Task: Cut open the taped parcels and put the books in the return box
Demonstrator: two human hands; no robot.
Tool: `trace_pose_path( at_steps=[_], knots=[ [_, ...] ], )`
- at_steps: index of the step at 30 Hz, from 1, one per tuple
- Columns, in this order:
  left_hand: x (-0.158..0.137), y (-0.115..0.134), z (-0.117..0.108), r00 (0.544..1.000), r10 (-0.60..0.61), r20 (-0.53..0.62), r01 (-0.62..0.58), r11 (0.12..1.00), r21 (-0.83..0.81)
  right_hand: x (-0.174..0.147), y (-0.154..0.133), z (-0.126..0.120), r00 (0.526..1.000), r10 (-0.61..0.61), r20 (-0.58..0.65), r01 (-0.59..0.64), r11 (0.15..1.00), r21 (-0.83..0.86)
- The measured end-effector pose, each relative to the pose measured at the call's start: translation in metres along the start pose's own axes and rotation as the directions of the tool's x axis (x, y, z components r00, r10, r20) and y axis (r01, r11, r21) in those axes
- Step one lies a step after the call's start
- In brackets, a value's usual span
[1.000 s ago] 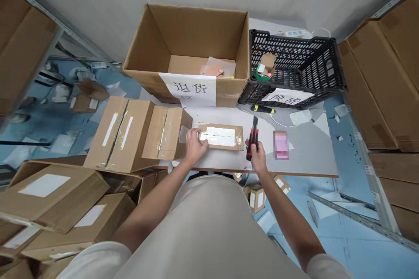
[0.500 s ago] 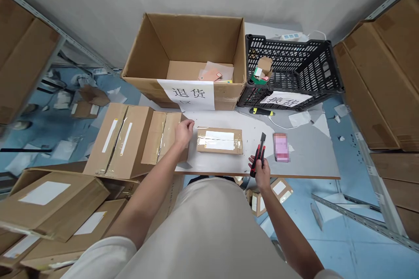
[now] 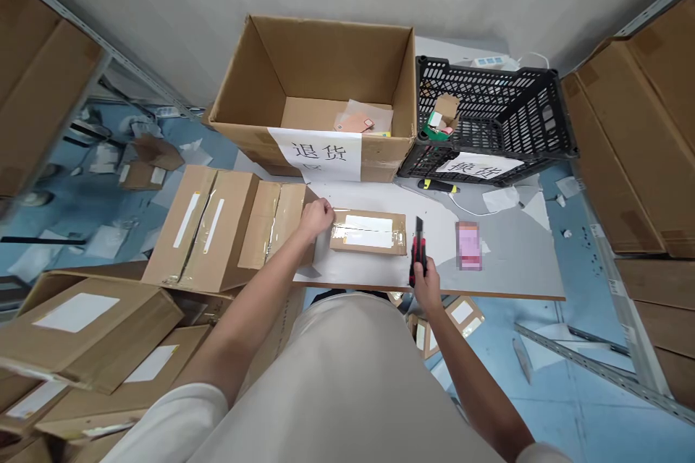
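Observation:
A small taped cardboard box (image 3: pixel 369 246) with white labels lies on the white table. My left hand (image 3: pixel 318 218) is closed, its fingertips pinched against the upper left corner of this box; whatever they grip there, if anything, is hidden. Red and black, a utility knife (image 3: pixel 418 249) sits in my right hand (image 3: pixel 427 282), just off the box's right end. Its dark tip points away from me, and my fingers wrap round the handle. Beyond the knife lies a pink phone-like object (image 3: pixel 468 246), blurred over.
A large open carton (image 3: pixel 380 159) with a paper sign and a black plastic crate (image 3: pixel 496 116) stand at the back. Near the crate lies a yellow-black tool (image 3: pixel 437 186). Taped cartons (image 3: pixel 231 260) crowd the left; the table edge (image 3: pixel 499 295) runs in front.
My left hand has moved right, from a gap beside the small box to its corner. The utility knife has come left, closer to the box, and turned more upright in view.

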State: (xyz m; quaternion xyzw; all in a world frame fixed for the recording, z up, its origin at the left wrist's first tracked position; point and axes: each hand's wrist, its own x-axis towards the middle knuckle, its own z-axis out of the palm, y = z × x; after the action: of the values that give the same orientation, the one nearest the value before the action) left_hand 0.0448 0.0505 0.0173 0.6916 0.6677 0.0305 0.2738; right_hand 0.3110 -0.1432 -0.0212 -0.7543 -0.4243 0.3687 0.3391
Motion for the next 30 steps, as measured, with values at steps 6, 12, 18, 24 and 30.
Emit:
trace_pose_path(
  at_steps=[6,12,18,24,30],
  knots=[
    [-0.005,0.000,0.001,0.997,-0.007,-0.080,0.004,0.999,-0.041,0.010,-0.032,0.010,0.989,-0.058,0.136,0.097,0.948,-0.304],
    [0.004,-0.003,0.005,0.989,-0.110,-0.096,0.086,0.969,-0.230,0.011,-0.043,0.012,0.986,-0.035,0.166,0.105,0.892,-0.439],
    [0.012,-0.006,0.006,0.974,-0.198,-0.111,0.140,0.908,-0.395,0.009,-0.038,0.012,0.984,-0.043,0.175,0.119,0.885,-0.450],
    [0.024,-0.008,-0.006,0.978,0.025,-0.209,-0.043,0.996,-0.082,0.004,-0.021,0.009,0.987,-0.049,0.152,0.110,0.900,-0.423],
    [0.032,-0.010,-0.013,0.986,0.060,-0.157,-0.064,0.998,-0.020,0.001,-0.014,-0.002,0.994,-0.038,0.104,0.074,0.926,-0.370]
  ],
)
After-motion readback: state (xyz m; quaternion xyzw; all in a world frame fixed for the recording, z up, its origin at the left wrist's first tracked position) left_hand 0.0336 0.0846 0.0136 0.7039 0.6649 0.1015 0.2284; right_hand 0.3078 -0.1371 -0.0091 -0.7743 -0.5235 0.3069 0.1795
